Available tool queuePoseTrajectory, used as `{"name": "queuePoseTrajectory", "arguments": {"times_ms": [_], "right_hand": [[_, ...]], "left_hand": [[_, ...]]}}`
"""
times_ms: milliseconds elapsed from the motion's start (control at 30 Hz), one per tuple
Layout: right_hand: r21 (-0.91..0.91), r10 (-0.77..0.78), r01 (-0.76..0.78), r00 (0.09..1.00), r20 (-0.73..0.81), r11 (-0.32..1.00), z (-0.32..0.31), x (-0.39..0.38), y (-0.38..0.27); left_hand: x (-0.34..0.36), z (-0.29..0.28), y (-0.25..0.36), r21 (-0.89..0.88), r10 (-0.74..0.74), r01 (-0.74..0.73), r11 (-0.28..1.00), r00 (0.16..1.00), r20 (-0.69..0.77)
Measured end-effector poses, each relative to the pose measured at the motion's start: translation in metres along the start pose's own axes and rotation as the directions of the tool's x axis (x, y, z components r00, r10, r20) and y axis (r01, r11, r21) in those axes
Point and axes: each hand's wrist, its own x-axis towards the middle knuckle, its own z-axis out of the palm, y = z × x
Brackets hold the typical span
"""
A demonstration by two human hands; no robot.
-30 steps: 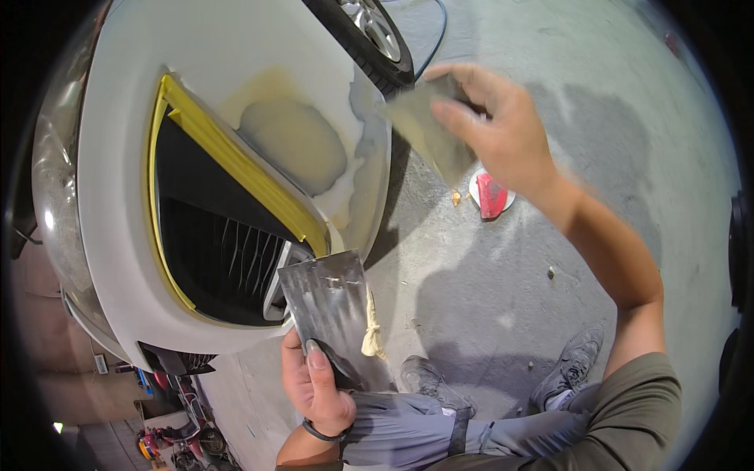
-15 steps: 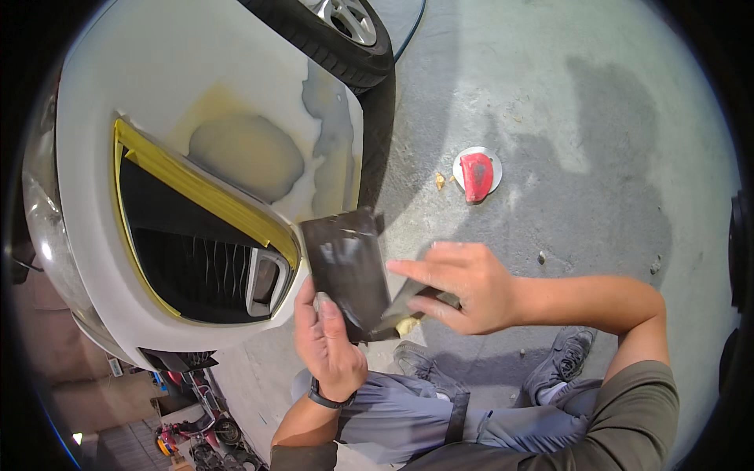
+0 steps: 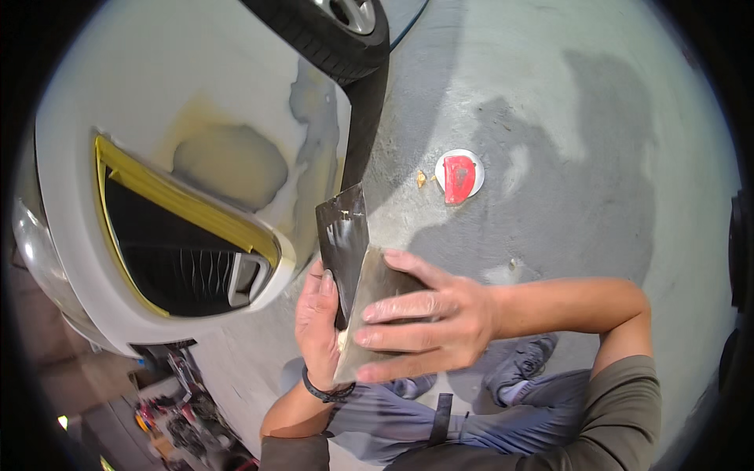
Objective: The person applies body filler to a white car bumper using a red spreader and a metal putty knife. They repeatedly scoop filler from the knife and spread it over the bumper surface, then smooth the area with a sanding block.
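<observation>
My left hand (image 3: 316, 334) is closed around the lower left edge of a dark flat plate (image 3: 340, 235) with pale smears across it. In my right hand (image 3: 432, 322) is a broad grey scraper blade (image 3: 352, 363), my fingers spread over its back. One edge of the scraper meets the plate at an angle. A dab of pale yellow putty (image 3: 342, 339) shows between the two near my left palm. To the left, a white car bumper (image 3: 78, 251) carries a sanded grey and yellowish patch (image 3: 229, 165), a short way off from the plate.
Yellow masking tape (image 3: 188, 192) borders the bumper's black grille opening (image 3: 169, 251). A tire (image 3: 338, 43) stands at the top. On the concrete floor, a red piece (image 3: 460, 179) rests on a white round lid (image 3: 477, 161). Cluttered equipment (image 3: 184, 424) sits at lower left.
My right hand has turned palm-down over the scraper, bringing its broad face across the lower plate. The plate has tilted and appears narrower. The view has shifted slightly.
</observation>
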Motion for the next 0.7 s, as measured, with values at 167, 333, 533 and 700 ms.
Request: {"name": "queuePoseTrajectory", "arguments": {"times_ms": [167, 333, 533, 700], "right_hand": [[-0.095, 0.028, 0.006, 0.935, 0.354, 0.995, -0.065, 0.02, 0.028], [-0.204, 0.212, -0.122, 0.835, 0.507, 0.971, -0.11, 0.067, 0.044], [-0.026, 0.191, -0.199, 0.887, 0.42, 0.98, -0.104, 0.109, 0.019], [0.018, 0.206, -0.231, 0.898, 0.389, 0.973, -0.09, 0.099, -0.01]], "left_hand": [[-0.016, 0.016, 0.001, -0.08, 0.102, -0.115, 0.99, 0.984, -0.148], [-0.036, 0.032, 0.02, 0.328, 0.42, -0.338, 0.882, 0.88, -0.223], [-0.049, 0.076, 0.05, 0.829, 0.621, -0.438, 0.347, 0.77, 0.147], [-0.042, 0.073, 0.071, 0.88, 0.596, -0.343, 0.328, 0.798, 0.089]]}}
